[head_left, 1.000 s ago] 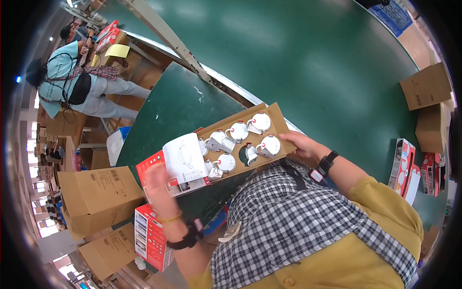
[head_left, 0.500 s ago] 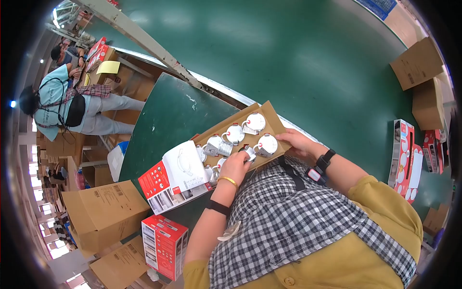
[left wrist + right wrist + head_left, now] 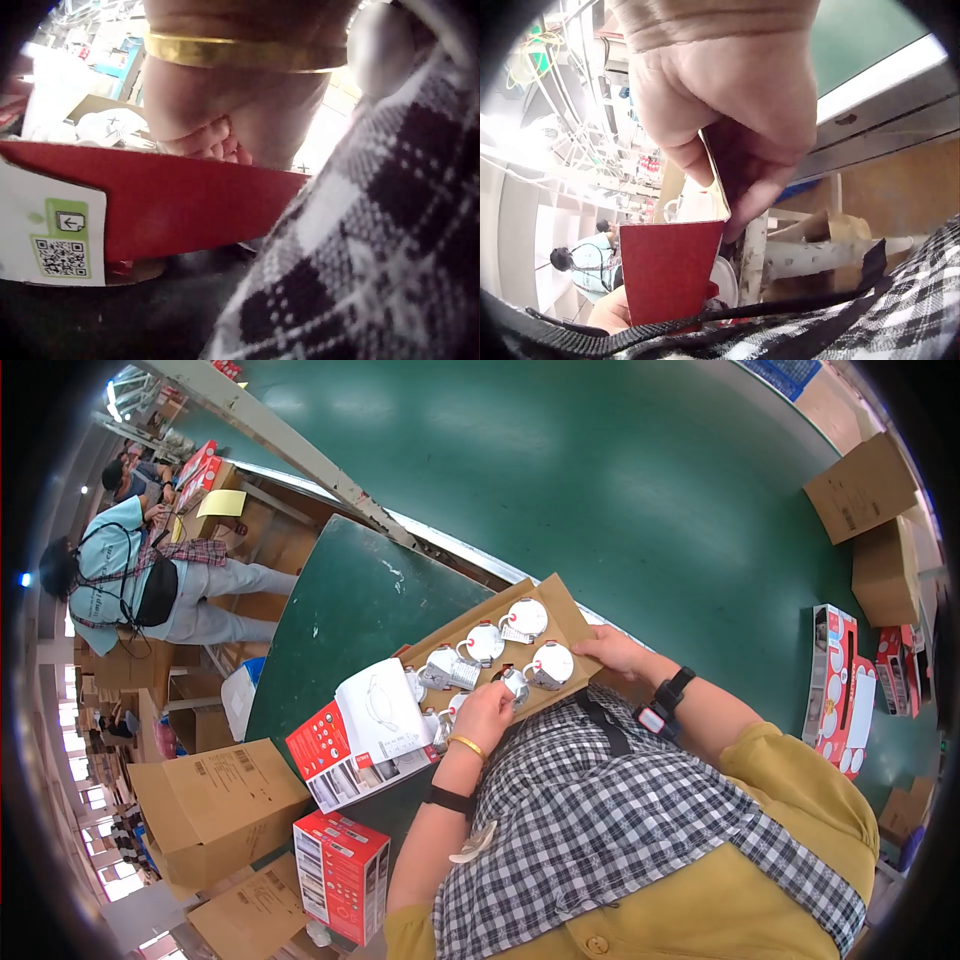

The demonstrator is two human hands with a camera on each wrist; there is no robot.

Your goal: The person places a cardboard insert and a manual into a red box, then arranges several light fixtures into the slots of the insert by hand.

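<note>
In the head view an open cardboard box (image 3: pixel 570 622) holds several white round fixtures (image 3: pixel 526 618) with tags and cables. My left hand (image 3: pixel 485 712), fingers curled, pinches one round fixture (image 3: pixel 515 684) in the row nearest my body. At the box's right end my right hand (image 3: pixel 615 652) grips the wall; the right wrist view shows that hand (image 3: pixel 727 90) with the wall between thumb and fingers. A printed sheet (image 3: pixel 378 710) lies over the box's left part, beside a red flap (image 3: pixel 320 745). Behind a red wall (image 3: pixel 187 199), the left hand (image 3: pixel 232 112) shows curled fingers.
A red-and-white carton (image 3: pixel 342 875) and brown cartons (image 3: pixel 225 790) stand at the lower left. More cartons (image 3: pixel 862 490) and red packaging (image 3: pixel 835 680) are on the green table (image 3: pixel 620 470) at right. A metal post (image 3: pixel 290 445) crosses above; a person (image 3: pixel 150 575) stands at left.
My left hand has moved right from above the sheet to the fixture and pinches it. That fixture, dark-sided before, shows more white. The right hand keeps its grip, and the head view has shifted.
</note>
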